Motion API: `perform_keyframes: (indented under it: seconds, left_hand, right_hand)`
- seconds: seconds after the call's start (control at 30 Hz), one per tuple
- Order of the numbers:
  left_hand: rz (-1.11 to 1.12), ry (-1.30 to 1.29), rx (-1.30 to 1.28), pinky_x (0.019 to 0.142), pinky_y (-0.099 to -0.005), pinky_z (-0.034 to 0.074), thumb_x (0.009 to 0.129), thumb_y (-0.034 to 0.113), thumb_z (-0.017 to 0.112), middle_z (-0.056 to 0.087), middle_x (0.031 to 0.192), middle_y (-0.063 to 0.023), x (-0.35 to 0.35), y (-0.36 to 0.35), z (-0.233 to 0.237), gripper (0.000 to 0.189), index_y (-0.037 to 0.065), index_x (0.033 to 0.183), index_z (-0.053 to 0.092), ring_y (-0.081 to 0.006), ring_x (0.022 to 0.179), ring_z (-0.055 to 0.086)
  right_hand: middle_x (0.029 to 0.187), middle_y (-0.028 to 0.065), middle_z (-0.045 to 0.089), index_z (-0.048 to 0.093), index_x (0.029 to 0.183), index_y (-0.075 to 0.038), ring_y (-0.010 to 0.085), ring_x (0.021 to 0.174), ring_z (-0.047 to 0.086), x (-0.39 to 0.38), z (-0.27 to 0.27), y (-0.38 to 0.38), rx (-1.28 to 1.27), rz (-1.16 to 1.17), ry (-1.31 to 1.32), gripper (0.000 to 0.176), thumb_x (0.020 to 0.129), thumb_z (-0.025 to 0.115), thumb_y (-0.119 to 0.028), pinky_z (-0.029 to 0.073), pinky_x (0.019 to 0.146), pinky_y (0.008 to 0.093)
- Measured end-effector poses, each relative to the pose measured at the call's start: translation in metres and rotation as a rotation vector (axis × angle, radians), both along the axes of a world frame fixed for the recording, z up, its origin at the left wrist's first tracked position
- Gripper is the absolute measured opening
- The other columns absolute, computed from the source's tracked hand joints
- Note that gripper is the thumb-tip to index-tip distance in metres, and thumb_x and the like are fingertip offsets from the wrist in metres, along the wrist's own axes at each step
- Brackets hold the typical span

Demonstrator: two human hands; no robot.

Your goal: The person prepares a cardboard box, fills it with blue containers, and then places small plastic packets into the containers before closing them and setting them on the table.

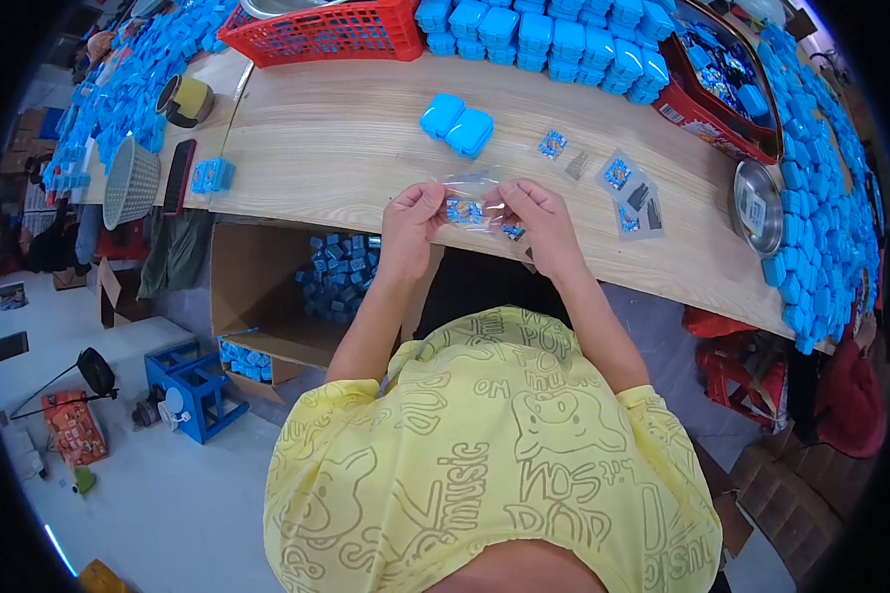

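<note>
Between my two hands a clear plastic bag (pixel 473 186) is held near the table's front edge, with a small blue printed piece (pixel 464 211) showing in it. My left hand (pixel 411 225) pinches the bag's left side, thumb against fingers. At its right side, my right hand (pixel 541 225) is closed on the plastic. Just beyond the hands lie two bright blue plastic cases (pixel 457 124), side by side. To the right are a loose printed sticker (pixel 552 144), a dark-striped strip (pixel 578 165) and flat clear packets (pixel 618 176) with printed pieces inside.
Stacked blue cases (pixel 549 40) line the back, beside a red basket (pixel 326 35). A red tin (pixel 717 124), metal dish (pixel 757 210) and heaped blue cases (pixel 826 208) stand right. Leftward are a phone (pixel 179 178) and a mug (pixel 185 101). A cardboard box (pixel 257 287) sits below.
</note>
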State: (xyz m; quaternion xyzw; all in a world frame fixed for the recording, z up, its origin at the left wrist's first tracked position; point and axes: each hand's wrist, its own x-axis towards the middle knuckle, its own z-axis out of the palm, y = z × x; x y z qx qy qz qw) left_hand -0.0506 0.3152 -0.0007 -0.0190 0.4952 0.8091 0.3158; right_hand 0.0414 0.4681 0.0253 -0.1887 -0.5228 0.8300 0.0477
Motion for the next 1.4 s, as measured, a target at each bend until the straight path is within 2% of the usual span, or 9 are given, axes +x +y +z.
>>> perform_keyframes:
  seconds: [0.27, 0.43, 0.53, 0.7, 0.8, 0.97, 1.07, 1.37, 1.4]
  left_hand:
    - [-0.015, 0.247, -0.13, 0.062, -0.0177, 0.039, 0.087, 0.017, 0.064, 0.061, 0.074, -0.0011, 0.009, 0.004, 0.01, 0.016, 0.001, 0.083, 0.064, -0.0048, 0.067, 0.05]
    - [0.034, 0.367, -0.216, 0.064, -0.0175, 0.039, 0.086, 0.015, 0.064, 0.059, 0.075, 0.0003, 0.008, -0.001, 0.006, 0.014, 0.001, 0.083, 0.063, -0.0038, 0.068, 0.049]
    - [0.069, 0.451, -0.202, 0.069, -0.0193, 0.04, 0.085, 0.012, 0.065, 0.058, 0.078, 0.0015, 0.003, -0.006, 0.0, 0.011, 0.002, 0.083, 0.063, -0.0045, 0.074, 0.05]
    - [-0.059, 0.341, -0.115, 0.072, -0.0212, 0.041, 0.083, 0.01, 0.066, 0.057, 0.081, 0.0013, 0.002, -0.008, 0.007, 0.008, 0.002, 0.083, 0.063, -0.0058, 0.078, 0.051]
    - [-0.09, 0.593, -0.148, 0.075, -0.0218, 0.04, 0.083, 0.009, 0.066, 0.058, 0.083, -0.0004, 0.006, -0.007, 0.009, 0.008, 0.002, 0.084, 0.062, -0.007, 0.079, 0.052]
    - [-0.122, 0.44, -0.096, 0.077, -0.0227, 0.04, 0.083, 0.008, 0.064, 0.06, 0.086, -0.0024, 0.001, -0.011, 0.0, 0.007, 0.002, 0.084, 0.062, -0.0082, 0.081, 0.053]
    - [-0.121, 0.426, -0.002, 0.061, -0.02, 0.042, 0.083, 0.009, 0.067, 0.061, 0.083, -0.0009, -0.002, -0.013, -0.003, 0.007, 0.005, 0.085, 0.063, -0.0067, 0.071, 0.053]
    - [-0.016, -0.014, 0.087, 0.044, -0.0172, 0.041, 0.087, 0.013, 0.061, 0.064, 0.085, -0.0037, -0.014, -0.026, 0.003, 0.021, 0.004, 0.105, 0.057, -0.0085, 0.066, 0.059]
    - [-0.001, 0.005, 0.083, 0.043, -0.0168, 0.041, 0.087, 0.013, 0.061, 0.065, 0.088, -0.0051, -0.016, -0.028, 0.007, 0.025, 0.004, 0.11, 0.055, -0.0092, 0.069, 0.06]
  right_hand:
    - [0.083, 0.0041, 0.06, 0.054, 0.103, 0.001, 0.0065, 0.07, 0.055, -0.007, -0.01, -0.006, 0.085, 0.017, 0.042, 0.022, 0.084, 0.061, -0.006, 0.044, 0.059, 0.0191]
    - [0.081, 0.0027, 0.059, 0.053, 0.101, 0.0, 0.0052, 0.065, 0.053, -0.011, -0.024, -0.004, 0.067, -0.006, 0.002, 0.02, 0.083, 0.059, -0.003, 0.042, 0.055, 0.0193]
    - [0.076, 0.0013, 0.057, 0.053, 0.1, 0.0, 0.0046, 0.061, 0.051, -0.013, -0.028, -0.003, 0.217, -0.052, 0.047, 0.019, 0.081, 0.058, -0.001, 0.041, 0.053, 0.0198]
    - [0.073, 0.0008, 0.055, 0.054, 0.099, 0.0, 0.0049, 0.058, 0.05, -0.015, -0.028, -0.006, 0.204, -0.078, 0.001, 0.02, 0.08, 0.059, 0.0, 0.038, 0.049, 0.0196]
    - [0.078, 0.0015, 0.058, 0.055, 0.098, -0.002, 0.0039, 0.058, 0.049, -0.013, -0.021, -0.002, 0.089, -0.022, -0.034, 0.019, 0.081, 0.061, -0.002, 0.04, 0.051, 0.0179]
    - [0.077, -0.0002, 0.057, 0.055, 0.098, -0.002, 0.0031, 0.057, 0.048, -0.013, -0.018, 0.001, 0.033, 0.05, -0.071, 0.019, 0.08, 0.062, -0.003, 0.038, 0.049, 0.0177]
    - [0.076, -0.0009, 0.057, 0.054, 0.102, -0.003, 0.0035, 0.055, 0.047, -0.013, -0.019, 0.0, 0.014, 0.119, -0.031, 0.024, 0.08, 0.062, -0.003, 0.036, 0.048, 0.0175]
    - [0.087, 0.0018, 0.056, 0.049, 0.117, -0.005, 0.0083, 0.074, 0.051, -0.02, -0.004, 0.011, 0.081, 0.355, 0.039, 0.041, 0.078, 0.064, -0.005, 0.042, 0.064, 0.0234]
    - [0.096, 0.0048, 0.054, 0.049, 0.117, -0.005, 0.0131, 0.083, 0.051, -0.028, -0.004, 0.015, 0.409, 0.251, 0.117, 0.044, 0.077, 0.066, -0.007, 0.042, 0.071, 0.027]
